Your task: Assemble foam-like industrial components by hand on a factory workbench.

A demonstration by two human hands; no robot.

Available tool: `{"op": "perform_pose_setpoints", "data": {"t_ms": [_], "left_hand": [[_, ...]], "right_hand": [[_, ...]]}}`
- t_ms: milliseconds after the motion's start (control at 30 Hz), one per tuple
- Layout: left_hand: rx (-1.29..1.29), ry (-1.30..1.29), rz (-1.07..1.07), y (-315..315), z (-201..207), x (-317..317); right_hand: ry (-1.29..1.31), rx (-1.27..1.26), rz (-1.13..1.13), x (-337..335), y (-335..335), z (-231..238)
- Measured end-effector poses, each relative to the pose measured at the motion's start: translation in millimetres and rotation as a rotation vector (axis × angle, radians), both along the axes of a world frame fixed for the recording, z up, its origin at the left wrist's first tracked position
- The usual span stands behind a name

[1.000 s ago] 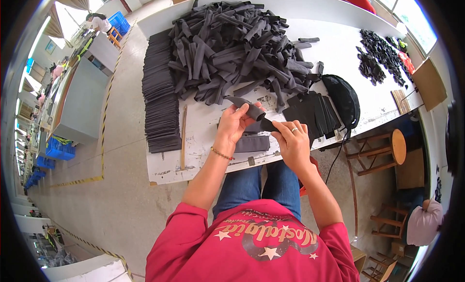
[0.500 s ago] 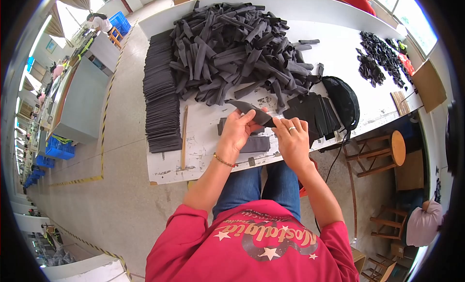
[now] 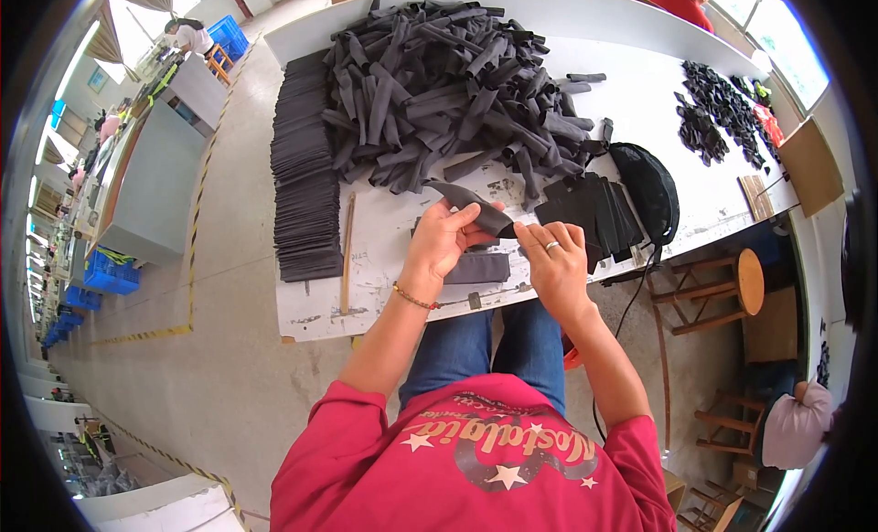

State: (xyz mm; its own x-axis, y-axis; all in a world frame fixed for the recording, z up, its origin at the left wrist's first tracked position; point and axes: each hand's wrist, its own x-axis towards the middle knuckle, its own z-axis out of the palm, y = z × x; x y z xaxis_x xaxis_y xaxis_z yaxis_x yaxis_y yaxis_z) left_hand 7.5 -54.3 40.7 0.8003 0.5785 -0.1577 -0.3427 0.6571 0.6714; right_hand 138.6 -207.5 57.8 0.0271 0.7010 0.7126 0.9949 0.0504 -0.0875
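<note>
A dark grey strip of fabric [image 3: 489, 221] is held up between my two hands, above the near part of the table. My left hand [image 3: 444, 239] is closed on it, with the thumb on top; one end sticks out past the fingers toward the far side. My right hand [image 3: 555, 258] pinches the other end, and its fingertips partly hide that end. Below, flat folded grey pieces [image 3: 477, 269] lie near the table's front edge. Just right of my right hand is a fanned stack of black flat pieces [image 3: 599, 217].
A big heap of grey rolled strips [image 3: 448, 93] covers the back of the white table [image 3: 315, 326]. At its left stand a neat row of folded strips [image 3: 305, 175] and a thin wooden stick [image 3: 348, 253]. A black round bag-like thing [image 3: 651, 198] with a cord sits at the right.
Both hands keep their hold on the fabric strip and have hardly moved. The view has shifted slightly.
</note>
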Motion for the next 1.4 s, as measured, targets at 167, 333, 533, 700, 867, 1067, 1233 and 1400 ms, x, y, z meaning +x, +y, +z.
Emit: {"op": "perform_pose_setpoints", "data": {"t_ms": [167, 333, 533, 700, 867, 1067, 1233, 1400], "left_hand": [[0.148, 0.050, 0.117, -20.8, -0.2, 5.8], [0.168, 0.017, 0.258, -39.0, 4.7, 6.8], [0.088, -0.166, 0.165, -28.6, -14.3, 6.6], [0.077, -0.226, 0.210, -37.5, -17.6, 13.5], [-0.037, -0.186, 0.230, -30.7, -14.2, 2.8], [-0.049, -0.212, 0.224, -28.4, -29.1, 9.3], [-0.084, -0.150, 0.252, -41.5, -17.9, 6.9], [-0.047, -0.199, 0.342, -33.3, -16.0, 2.9]], "right_hand": [[-0.025, -0.027, -0.048, -10.1, 5.5, -4.3], [0.272, 0.012, -0.065, -27.0, 16.3, -18.5], [0.335, -0.168, -0.011, -33.3, 5.0, -19.8], [0.394, -0.150, 0.168, -21.7, 4.6, -24.3], [0.388, -0.160, 0.236, -23.7, 13.7, -24.1], [0.413, -0.238, 0.259, -26.2, 17.9, -9.0], [0.394, -0.205, 0.220, -35.0, 27.5, -6.4], [0.398, -0.248, 0.192, -19.4, 8.4, -15.3]]}}
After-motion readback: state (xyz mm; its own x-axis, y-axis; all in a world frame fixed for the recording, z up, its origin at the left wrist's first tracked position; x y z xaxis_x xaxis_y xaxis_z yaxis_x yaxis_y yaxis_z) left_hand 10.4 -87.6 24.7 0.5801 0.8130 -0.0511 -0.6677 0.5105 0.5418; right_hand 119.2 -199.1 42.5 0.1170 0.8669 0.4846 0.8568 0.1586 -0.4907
